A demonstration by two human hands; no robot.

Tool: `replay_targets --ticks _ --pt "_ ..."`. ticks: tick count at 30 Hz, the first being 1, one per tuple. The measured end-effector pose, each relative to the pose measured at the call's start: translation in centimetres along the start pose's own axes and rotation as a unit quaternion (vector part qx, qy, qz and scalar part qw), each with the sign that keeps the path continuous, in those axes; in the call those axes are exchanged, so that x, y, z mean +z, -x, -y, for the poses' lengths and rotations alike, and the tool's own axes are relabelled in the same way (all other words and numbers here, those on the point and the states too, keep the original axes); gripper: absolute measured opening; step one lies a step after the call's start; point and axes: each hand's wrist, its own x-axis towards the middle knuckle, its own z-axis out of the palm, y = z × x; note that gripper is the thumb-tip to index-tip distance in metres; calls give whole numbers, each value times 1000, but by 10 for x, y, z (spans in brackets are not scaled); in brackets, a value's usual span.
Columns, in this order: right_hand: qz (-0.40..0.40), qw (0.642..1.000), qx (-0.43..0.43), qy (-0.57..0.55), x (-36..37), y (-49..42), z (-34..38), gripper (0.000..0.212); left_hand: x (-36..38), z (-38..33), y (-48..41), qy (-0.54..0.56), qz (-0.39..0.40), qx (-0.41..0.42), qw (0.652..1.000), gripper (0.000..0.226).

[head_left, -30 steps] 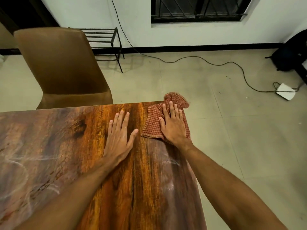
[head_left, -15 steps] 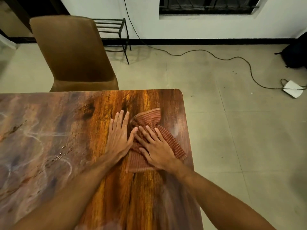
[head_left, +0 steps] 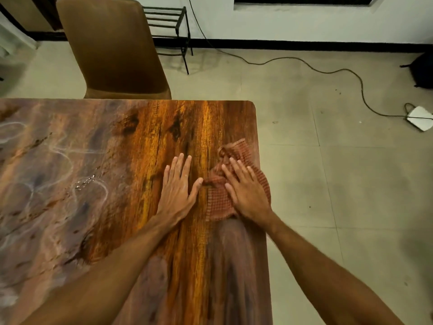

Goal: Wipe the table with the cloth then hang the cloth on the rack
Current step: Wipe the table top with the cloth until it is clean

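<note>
A red checked cloth (head_left: 219,202) lies bunched on the wooden table (head_left: 117,160), close to its right edge. My right hand (head_left: 248,193) presses flat on top of the cloth, fingers spread, covering its middle. My left hand (head_left: 178,187) rests palm down on the bare wood just left of the cloth, its thumb tip almost touching the fabric. A black metal rack (head_left: 168,24) stands on the floor by the far wall, partly hidden behind the chair.
A brown chair (head_left: 112,48) stands at the table's far side. A black cable (head_left: 304,64) snakes across the tiled floor to a white box (head_left: 420,118). A dark bag (head_left: 423,71) sits at the right. Chalky smears mark the table's left part.
My right hand has slid the cloth from the table's far right corner toward me, to beside my left hand, and then right to the table's edge. My left hand stayed flat.
</note>
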Motion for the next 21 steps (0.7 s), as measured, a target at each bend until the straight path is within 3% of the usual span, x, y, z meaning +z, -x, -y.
replay_targets --ticks 2,4,9,10,14,16,21 --pt "-16 996 90 1 -10 -19 -8 60 -1 2 9 -5 2 -5 1000 70" --pt "-18 993 114 -1 -6 -10 10 62 -8 5 24 -6 2 -9 1000 70" --pt "24 998 -63 13 23 65 53 63 -27 26 49 4 -11 -9 1000 71" --pt "30 997 -65 18 22 63 51 64 -28 35 54 4 -10 -10 1000 71" --pt "-8 990 140 9 13 23 70 67 -32 69 76 6 -13 -11 1000 70" --pt "-13 987 162 12 24 19 118 68 -36 86 95 14 -16 -19 1000 69" --pt "50 991 -110 52 60 56 225 66 -54 136 151 13 -38 -46 998 69"
